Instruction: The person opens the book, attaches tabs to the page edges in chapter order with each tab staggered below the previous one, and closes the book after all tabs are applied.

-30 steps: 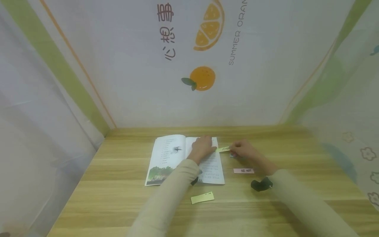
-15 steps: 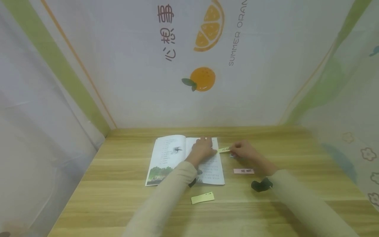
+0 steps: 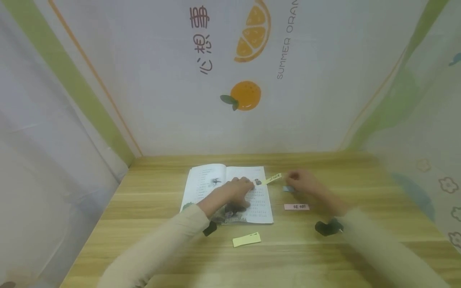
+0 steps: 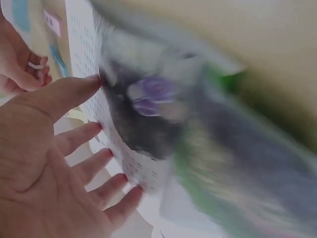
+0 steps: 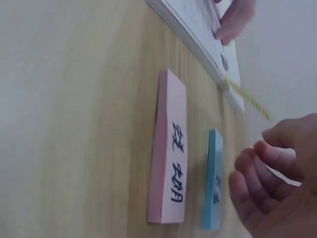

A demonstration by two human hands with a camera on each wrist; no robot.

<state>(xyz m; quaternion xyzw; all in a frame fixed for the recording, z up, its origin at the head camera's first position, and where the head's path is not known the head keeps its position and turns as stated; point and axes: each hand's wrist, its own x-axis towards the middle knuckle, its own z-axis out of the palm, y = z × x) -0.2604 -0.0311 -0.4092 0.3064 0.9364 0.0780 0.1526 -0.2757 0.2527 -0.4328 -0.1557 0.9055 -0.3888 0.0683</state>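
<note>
An open book [image 3: 261, 212] with printed text and pictures lies on the wooden table. My left hand [image 3: 234, 191] is over its right page, and in the left wrist view its fingers [image 4: 91, 168] are spread and hold nothing. From the right page's outer edge a yellow sticky note [image 3: 273, 178] with handwriting sticks out. Just right of this note is my right hand [image 3: 302, 184], its fingers loosely bent with nothing between them. A blue sticky-note pad [image 5: 213, 183] lies below that hand. Nearer the person is a pink sticky-note pad [image 5: 171, 153] with handwriting.
A yellow sticky-note pad [image 3: 246, 239] lies in front of the book, toward the person. Dark bands [image 3: 328, 227] with wrist cameras are on both wrists. Behind the table hangs a white curtain [image 3: 173, 120] printed with oranges.
My right hand has let go of the yellow sticky note, which now tilts up from the page edge, and has moved slightly right. My left hand has slid left and toward the person, off the note.
</note>
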